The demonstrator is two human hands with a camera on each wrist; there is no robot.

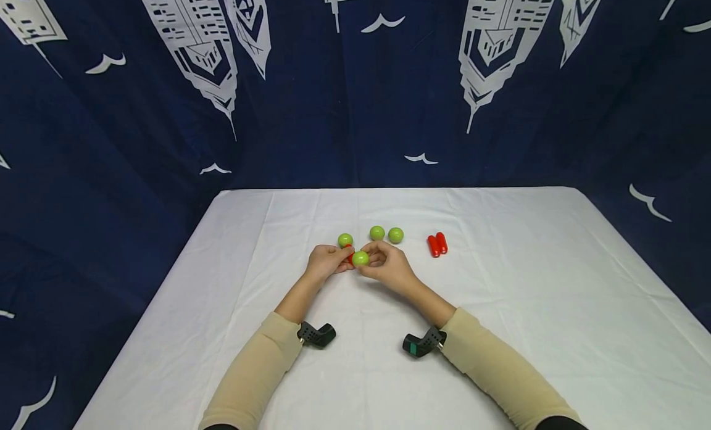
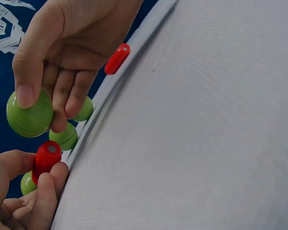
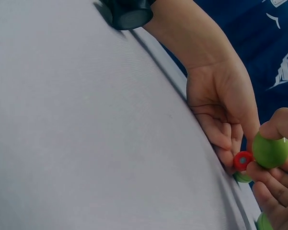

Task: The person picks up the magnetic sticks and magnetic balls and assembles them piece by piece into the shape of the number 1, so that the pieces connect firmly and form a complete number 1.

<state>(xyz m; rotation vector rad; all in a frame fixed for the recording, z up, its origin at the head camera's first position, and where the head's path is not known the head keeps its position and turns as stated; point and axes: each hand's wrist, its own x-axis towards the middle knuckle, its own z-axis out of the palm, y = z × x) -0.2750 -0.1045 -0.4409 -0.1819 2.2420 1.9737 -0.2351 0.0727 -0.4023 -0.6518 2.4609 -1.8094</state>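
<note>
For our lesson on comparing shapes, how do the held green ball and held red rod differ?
The green ball is round; the red rod is elongated. The ball is wider than the rod. The right hand grips the ball, while the left hand grips the rod. Both are held between fingers.

Far row: three glossy green balls (image 1: 377, 233) block us.
Right gap: we could pass between them and two glossy red cylinders (image 1: 434, 247).
Near middle: white cloth-covered desk (image 1: 358, 368) gives us room between tan fabric sleeves (image 1: 255, 371).
</note>
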